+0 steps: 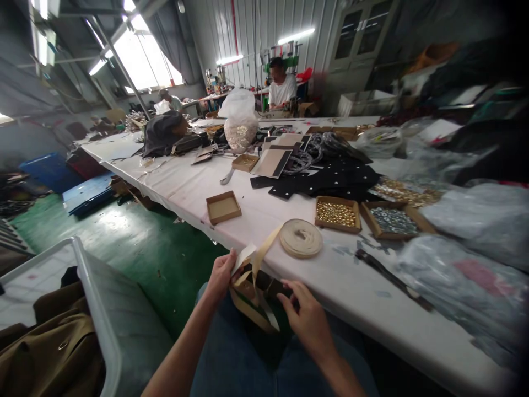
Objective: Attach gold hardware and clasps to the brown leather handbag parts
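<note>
My left hand (220,274) pinches the end of a cream tape strip (264,247) against a dark and tan piece (252,295) held over my lap. The strip runs up to a flat roll of cream tape (301,238) lying on the white table (264,209). My right hand (306,317) grips the other side of the same dark piece, fingers curled on its top edge. Both hands sit just below the table's near edge.
An empty cardboard tray (223,207), a tray of gold studs (337,213) and a tray of silver rings (392,220) stand on the table. Black panels (330,179) lie beyond. Plastic bags (467,264) crowd the right. A white bin (99,309) stands left. A person (282,84) sits far back.
</note>
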A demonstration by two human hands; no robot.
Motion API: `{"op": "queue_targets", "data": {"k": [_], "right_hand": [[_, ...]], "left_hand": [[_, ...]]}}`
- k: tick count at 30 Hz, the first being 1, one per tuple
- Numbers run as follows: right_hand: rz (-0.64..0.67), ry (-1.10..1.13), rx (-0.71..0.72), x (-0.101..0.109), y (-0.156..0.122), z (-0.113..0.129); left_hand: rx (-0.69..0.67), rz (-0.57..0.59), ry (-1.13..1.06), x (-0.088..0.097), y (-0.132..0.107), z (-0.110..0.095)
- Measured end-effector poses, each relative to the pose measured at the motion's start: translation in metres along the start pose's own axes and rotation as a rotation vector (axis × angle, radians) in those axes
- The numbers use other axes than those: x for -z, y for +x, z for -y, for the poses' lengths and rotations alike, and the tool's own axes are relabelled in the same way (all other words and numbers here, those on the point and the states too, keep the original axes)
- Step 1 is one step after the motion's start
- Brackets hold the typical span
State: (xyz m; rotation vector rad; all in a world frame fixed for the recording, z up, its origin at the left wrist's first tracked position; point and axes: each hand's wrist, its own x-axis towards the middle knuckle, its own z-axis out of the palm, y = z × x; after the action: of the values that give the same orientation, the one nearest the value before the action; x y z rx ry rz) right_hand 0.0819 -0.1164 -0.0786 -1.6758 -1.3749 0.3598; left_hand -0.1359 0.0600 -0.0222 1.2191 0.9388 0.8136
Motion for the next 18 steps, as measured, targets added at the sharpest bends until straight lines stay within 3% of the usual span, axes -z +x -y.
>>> {"op": "queue_targets", "data": {"k": [3,7,10,12,15,18], "right_hand": [[0.029,0.057,0.015,-0.006,0.009,0.015],[0.079,0.124,-0.026,-0.022,0.001,0.026],[0.1,0.149,-0.049,-0.038,-0.018,0.015],[0.092,0.164,0.011,-0.04,-0.025,0.002],[0.05,0.12,0.093,-0.012,-0.006,-0.008],[-0.078,-0.004,0.07,0.058,0.055,0.002]], "left_hand": [[0.001,-0.076,0.011,0.001,0.016,-0.009],[0.022,-0.072,0.147,0.004,0.073,-0.036],[-0.17,-0.108,0.474,-0.008,0.103,-0.047],[-0.358,-0.203,0.57,-0.021,0.102,-0.043],[-0.521,-0.425,0.511,-0.039,0.073,-0.017],[-0.482,-0.551,0.403,-0.047,0.031,0.022]]}}
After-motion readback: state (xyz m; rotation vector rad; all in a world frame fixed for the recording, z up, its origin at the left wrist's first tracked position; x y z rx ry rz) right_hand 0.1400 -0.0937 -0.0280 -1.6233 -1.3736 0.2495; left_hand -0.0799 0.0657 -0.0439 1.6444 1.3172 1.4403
